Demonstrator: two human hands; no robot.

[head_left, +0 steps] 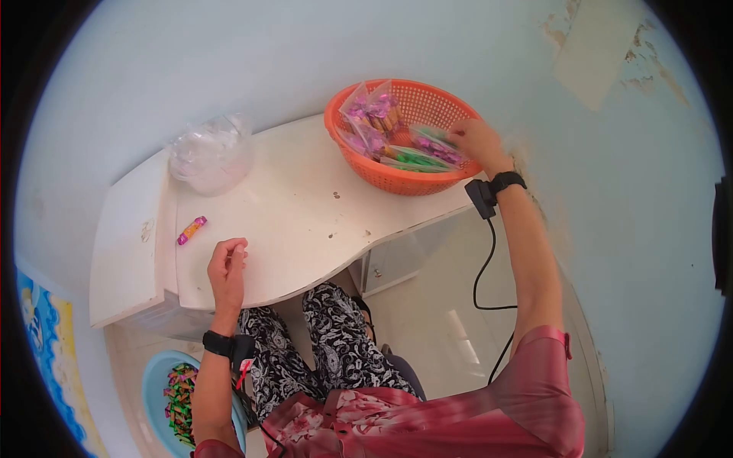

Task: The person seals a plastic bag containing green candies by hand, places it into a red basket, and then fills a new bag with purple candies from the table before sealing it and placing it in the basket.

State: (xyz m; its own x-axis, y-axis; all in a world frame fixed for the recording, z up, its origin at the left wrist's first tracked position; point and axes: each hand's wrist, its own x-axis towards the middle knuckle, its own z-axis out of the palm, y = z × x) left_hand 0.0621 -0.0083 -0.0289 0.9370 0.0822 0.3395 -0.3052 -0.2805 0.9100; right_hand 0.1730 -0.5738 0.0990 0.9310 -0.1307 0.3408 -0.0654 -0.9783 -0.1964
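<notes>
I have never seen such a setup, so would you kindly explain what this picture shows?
There is no robot: a person works bare-handed, seen by their own head-worn camera looking down. The right hand reaches into the orange basket, at a clear packet; whether it grips it is unclear. The left hand, loosely curled over the white table, shows nothing in it. Also on the table are a purple-and-orange wrapped stick and some crumpled clear plastic. A blue basin of wrapped pieces sits below.

Right fingers point(463, 133) — grip unclear, basin point(155, 385) — part-hidden behind left forearm point(211, 393)
</notes>
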